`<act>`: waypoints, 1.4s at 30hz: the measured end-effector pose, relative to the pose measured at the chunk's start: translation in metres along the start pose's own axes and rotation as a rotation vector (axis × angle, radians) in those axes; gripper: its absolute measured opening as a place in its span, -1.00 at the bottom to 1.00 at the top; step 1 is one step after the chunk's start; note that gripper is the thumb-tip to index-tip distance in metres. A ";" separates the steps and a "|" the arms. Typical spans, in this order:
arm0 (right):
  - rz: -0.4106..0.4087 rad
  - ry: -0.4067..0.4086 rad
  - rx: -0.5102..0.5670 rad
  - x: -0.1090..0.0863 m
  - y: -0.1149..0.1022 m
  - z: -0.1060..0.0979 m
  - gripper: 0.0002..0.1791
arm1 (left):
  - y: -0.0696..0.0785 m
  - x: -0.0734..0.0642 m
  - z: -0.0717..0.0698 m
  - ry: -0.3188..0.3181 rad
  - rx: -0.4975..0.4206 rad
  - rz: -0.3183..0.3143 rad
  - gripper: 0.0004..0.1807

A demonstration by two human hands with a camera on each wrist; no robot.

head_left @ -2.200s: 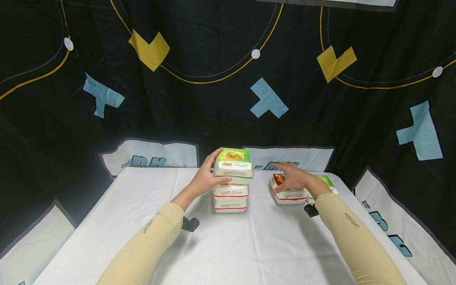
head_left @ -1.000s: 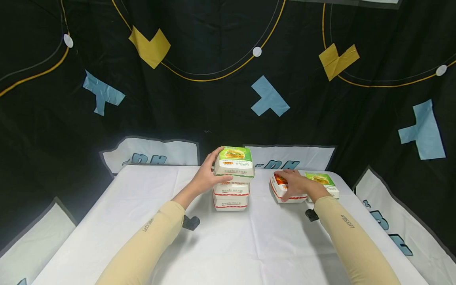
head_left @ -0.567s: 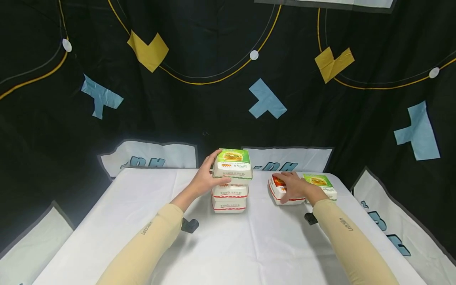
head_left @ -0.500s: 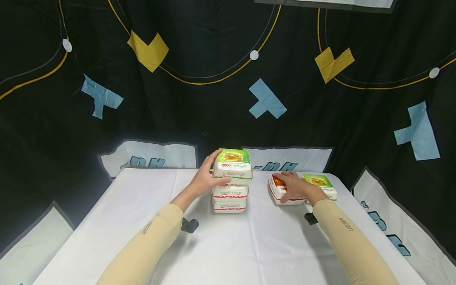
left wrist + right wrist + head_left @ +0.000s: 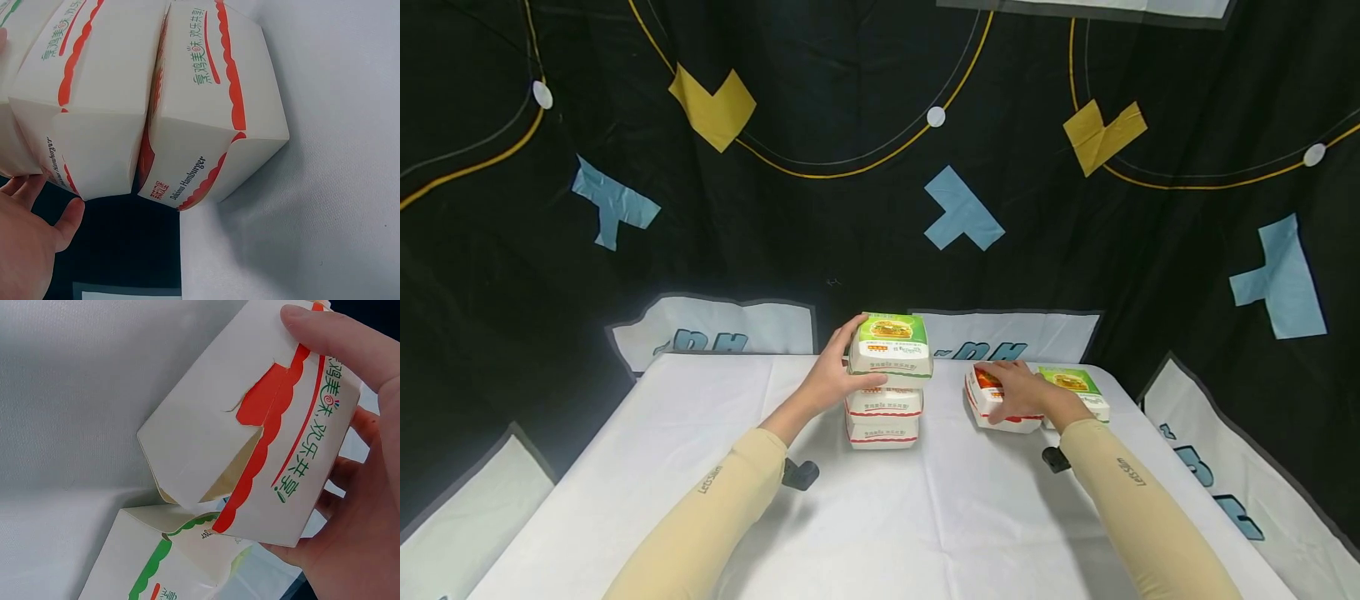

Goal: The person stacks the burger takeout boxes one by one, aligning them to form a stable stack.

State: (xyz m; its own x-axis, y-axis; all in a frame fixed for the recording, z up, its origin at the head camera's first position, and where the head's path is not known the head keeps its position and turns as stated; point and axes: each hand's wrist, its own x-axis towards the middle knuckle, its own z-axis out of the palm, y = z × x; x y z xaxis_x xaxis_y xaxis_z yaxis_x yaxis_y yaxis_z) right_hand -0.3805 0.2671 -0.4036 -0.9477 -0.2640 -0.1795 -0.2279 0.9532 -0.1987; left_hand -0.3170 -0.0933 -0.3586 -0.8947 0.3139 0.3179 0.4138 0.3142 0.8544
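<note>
In the head view, a green-topped burger box [image 5: 891,346] tops a stack at the table's middle, above two red-trimmed burger boxes [image 5: 883,402]. My left hand [image 5: 833,373] holds the top box by its left side, thumb along the lower front and fingers toward the back. To the right, my right hand [image 5: 1018,390] grips another red-trimmed burger box [image 5: 985,400] from above. The right wrist view shows the thumb across this box's front [image 5: 250,412] and the fingers behind it; its side has a torn flap. Its lower edge tilts upward.
A second green-topped burger box [image 5: 1075,387] lies right beside the gripped one, partly behind the right wrist. The white cloth-covered table [image 5: 880,525] ends at a black curtain [image 5: 850,233] with taped decorations.
My right hand has settled its fingers and thumb around the red-trimmed box, which now tips slightly. The left hand and the stack stay nearly still.
</note>
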 end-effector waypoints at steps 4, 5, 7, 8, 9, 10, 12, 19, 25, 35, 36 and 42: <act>0.003 0.003 -0.008 0.000 0.000 0.002 0.15 | 0.000 0.000 0.000 -0.001 0.000 -0.003 0.08; 0.005 0.001 -0.010 -0.001 -0.001 0.003 0.15 | 0.000 -0.001 0.000 -0.002 0.000 -0.004 0.08; 0.009 -0.001 -0.012 -0.001 -0.001 0.004 0.15 | 0.001 -0.001 0.000 -0.002 0.002 -0.003 0.08; 0.006 -0.001 -0.014 -0.001 -0.002 0.004 0.15 | 0.001 0.000 0.000 -0.003 0.002 -0.003 0.08; 0.004 -0.002 -0.015 -0.001 -0.001 0.005 0.15 | 0.001 0.000 0.000 -0.002 0.000 -0.002 0.08; 0.004 -0.003 -0.013 -0.001 -0.002 0.005 0.15 | 0.001 0.000 0.000 -0.002 -0.002 -0.001 0.08; -0.002 -0.005 -0.010 -0.001 -0.001 0.005 0.15 | 0.001 0.000 0.000 -0.001 -0.004 -0.003 0.08; 0.000 -0.036 -0.010 -0.002 0.001 0.001 0.20 | 0.000 0.001 0.000 0.000 0.004 -0.009 0.08; -0.018 -0.049 -0.046 -0.005 0.002 -0.003 0.25 | 0.001 0.001 0.000 0.003 0.013 -0.008 0.08; -0.030 -0.008 -0.102 -0.006 0.003 0.001 0.25 | 0.003 0.001 0.000 0.004 0.007 -0.008 0.08; -0.029 -0.008 -0.105 -0.006 0.003 0.002 0.26 | 0.003 0.001 0.000 0.003 0.009 -0.010 0.08; -0.044 -0.010 -0.102 -0.007 0.005 0.004 0.32 | 0.004 0.000 0.000 -0.001 0.015 -0.012 0.08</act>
State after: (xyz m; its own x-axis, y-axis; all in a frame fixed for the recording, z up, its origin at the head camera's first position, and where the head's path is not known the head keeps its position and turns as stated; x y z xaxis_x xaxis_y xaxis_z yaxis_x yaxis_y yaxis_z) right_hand -0.3740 0.2735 -0.4069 -0.9341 -0.3066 -0.1826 -0.2910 0.9507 -0.1076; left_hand -0.3154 -0.0922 -0.3555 -0.8995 0.3108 0.3073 0.4055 0.3311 0.8520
